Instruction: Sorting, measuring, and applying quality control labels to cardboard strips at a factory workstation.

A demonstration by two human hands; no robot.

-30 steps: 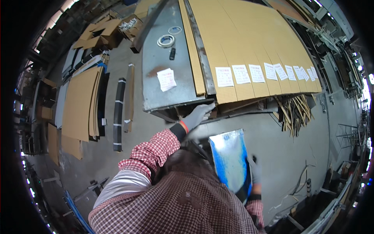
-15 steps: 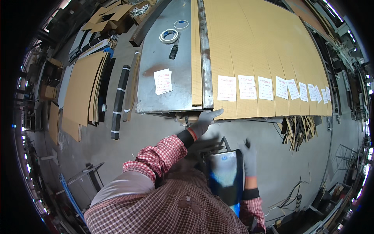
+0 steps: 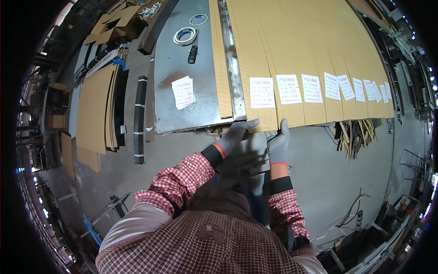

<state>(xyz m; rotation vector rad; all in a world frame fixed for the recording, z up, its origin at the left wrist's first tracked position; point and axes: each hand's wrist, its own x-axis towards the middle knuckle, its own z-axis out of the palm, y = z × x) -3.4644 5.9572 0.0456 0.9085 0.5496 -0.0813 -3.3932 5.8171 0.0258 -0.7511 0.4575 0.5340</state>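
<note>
Now, red-printed white labels (image 3: 262, 93) line the cardboard (image 3: 260, 55); the right hand (image 3: 278, 145) has joined the left hand (image 3: 234, 135), both apparently gripping its edge.

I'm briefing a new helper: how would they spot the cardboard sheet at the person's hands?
Find the bare metal tabletop, then the long metal bar to its right. Directly right of that lies the cardboard sheet, with the left hand and right hand at its near edge. It's the leftmost sheet bearing a white label.
</note>
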